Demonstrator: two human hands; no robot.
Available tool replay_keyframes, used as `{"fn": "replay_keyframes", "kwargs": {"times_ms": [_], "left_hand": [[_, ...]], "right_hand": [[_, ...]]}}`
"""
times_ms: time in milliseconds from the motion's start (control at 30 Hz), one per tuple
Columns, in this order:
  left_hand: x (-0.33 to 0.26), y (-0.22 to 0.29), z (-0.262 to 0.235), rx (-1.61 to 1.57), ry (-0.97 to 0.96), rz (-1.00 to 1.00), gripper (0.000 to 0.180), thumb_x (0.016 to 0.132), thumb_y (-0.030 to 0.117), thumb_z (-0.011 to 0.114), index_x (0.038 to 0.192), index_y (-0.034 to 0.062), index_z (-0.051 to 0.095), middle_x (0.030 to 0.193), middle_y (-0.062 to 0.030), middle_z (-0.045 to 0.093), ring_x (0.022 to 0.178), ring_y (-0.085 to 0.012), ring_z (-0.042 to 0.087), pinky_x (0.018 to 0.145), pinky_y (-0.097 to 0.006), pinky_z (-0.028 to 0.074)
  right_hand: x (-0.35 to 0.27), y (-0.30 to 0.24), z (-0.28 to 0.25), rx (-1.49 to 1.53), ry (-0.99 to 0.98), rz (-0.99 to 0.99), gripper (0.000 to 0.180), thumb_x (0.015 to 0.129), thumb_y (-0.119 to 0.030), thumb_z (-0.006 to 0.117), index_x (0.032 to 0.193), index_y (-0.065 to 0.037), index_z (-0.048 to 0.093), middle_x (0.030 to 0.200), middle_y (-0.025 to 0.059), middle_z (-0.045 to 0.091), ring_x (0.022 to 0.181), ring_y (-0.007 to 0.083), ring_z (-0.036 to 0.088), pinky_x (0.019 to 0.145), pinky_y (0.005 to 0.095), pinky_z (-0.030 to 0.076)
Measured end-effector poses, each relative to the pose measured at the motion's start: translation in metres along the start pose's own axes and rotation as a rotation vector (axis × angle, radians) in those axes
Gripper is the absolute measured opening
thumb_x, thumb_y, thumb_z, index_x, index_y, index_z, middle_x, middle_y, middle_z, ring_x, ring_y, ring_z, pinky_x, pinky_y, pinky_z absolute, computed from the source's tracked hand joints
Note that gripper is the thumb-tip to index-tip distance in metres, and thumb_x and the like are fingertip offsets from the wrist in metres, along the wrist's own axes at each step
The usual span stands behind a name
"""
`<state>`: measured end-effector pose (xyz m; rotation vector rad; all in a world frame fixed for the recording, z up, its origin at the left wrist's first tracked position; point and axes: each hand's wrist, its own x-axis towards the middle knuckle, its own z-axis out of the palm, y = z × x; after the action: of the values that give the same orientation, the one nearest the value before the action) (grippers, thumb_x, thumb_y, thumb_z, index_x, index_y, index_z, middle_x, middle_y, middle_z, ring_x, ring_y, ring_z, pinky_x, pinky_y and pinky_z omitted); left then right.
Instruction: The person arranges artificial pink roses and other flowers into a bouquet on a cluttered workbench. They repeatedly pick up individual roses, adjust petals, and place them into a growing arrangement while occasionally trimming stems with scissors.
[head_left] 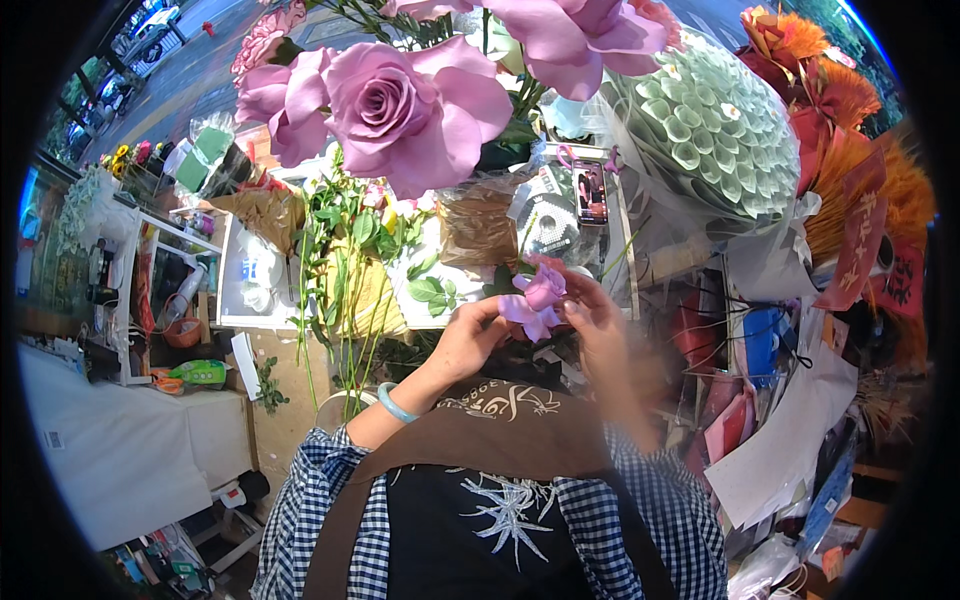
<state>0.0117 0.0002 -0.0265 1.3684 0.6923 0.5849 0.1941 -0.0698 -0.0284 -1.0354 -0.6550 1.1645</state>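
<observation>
A small purple rose (546, 287) is held up in front of my chest, its lower petals (530, 318) folded out wide. My left hand (475, 335), with a pale bangle on the wrist, is closed at the fingertips on the left edge of a petal. On the other side, the fingers of my right hand (597, 318) curl against the rose; the right forearm is smeared by motion. The stem is hidden from sight. Beyond the hands, large pinkish-purple roses (400, 105) fill the upper middle of the view.
Cut rose stems with leaves (345, 260) lie across the white table on the left. A phone (590, 193) stands at the table's back right. A big pale-green cone bouquet (700, 130) and orange feathery flowers (840, 120) crowd the right. A white-covered surface (120, 440) is at lower left.
</observation>
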Motion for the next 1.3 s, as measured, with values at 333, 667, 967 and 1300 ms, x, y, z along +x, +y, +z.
{"fn": "replay_keyframes", "kwargs": {"times_ms": [333, 667, 967, 1300], "left_hand": [[-0.002, -0.018, 0.003, 0.04, 0.03, -0.051, 0.019, 0.092, 0.002, 0.051, 0.107, 0.0014, 0.062, 0.079, -0.0014, 0.063, 0.072, -0.0078, 0.054, 0.068, -0.024, 0.046], [0.0, -0.023, 0.002, -0.004, 0.071, 0.087, 0.022, 0.084, -0.007, 0.054, 0.103, 0.0, 0.063, 0.088, -0.0051, 0.067, 0.086, -0.0112, 0.06, 0.079, -0.027, 0.048], [-0.001, -0.014, 0.002, 0.03, 0.034, 0.102, 0.023, 0.078, -0.01, 0.053, 0.096, -0.0007, 0.064, 0.088, -0.0065, 0.067, 0.084, -0.0125, 0.061, 0.079, -0.027, 0.048], [-0.001, -0.02, 0.002, 0.049, 0.079, 0.066, 0.016, 0.087, -0.003, 0.05, 0.093, 0.0002, 0.065, 0.076, -0.0028, 0.064, 0.07, -0.0093, 0.057, 0.065, -0.025, 0.046]], "right_hand": [[0.002, -0.005, 0.013, -0.132, -0.115, -0.078, 0.043, 0.084, -0.008, 0.069, 0.123, 0.003, 0.054, 0.108, 0.0062, 0.063, 0.094, 0.0115, 0.06, 0.084, 0.0248, 0.047], [-0.003, -0.001, 0.018, -0.187, -0.111, -0.095, 0.039, 0.085, -0.007, 0.067, 0.12, 0.003, 0.055, 0.106, 0.004, 0.06, 0.098, 0.0103, 0.057, 0.086, 0.0251, 0.045], [-0.001, -0.011, 0.023, -0.217, -0.107, -0.12, 0.044, 0.085, -0.006, 0.067, 0.124, 0.004, 0.051, 0.112, 0.0068, 0.059, 0.1, 0.0117, 0.056, 0.088, 0.0267, 0.045], [-0.004, -0.008, 0.025, -0.182, -0.078, -0.118, 0.041, 0.087, -0.007, 0.065, 0.124, 0.003, 0.051, 0.108, 0.0063, 0.062, 0.096, 0.0109, 0.059, 0.084, 0.0251, 0.048]]}}
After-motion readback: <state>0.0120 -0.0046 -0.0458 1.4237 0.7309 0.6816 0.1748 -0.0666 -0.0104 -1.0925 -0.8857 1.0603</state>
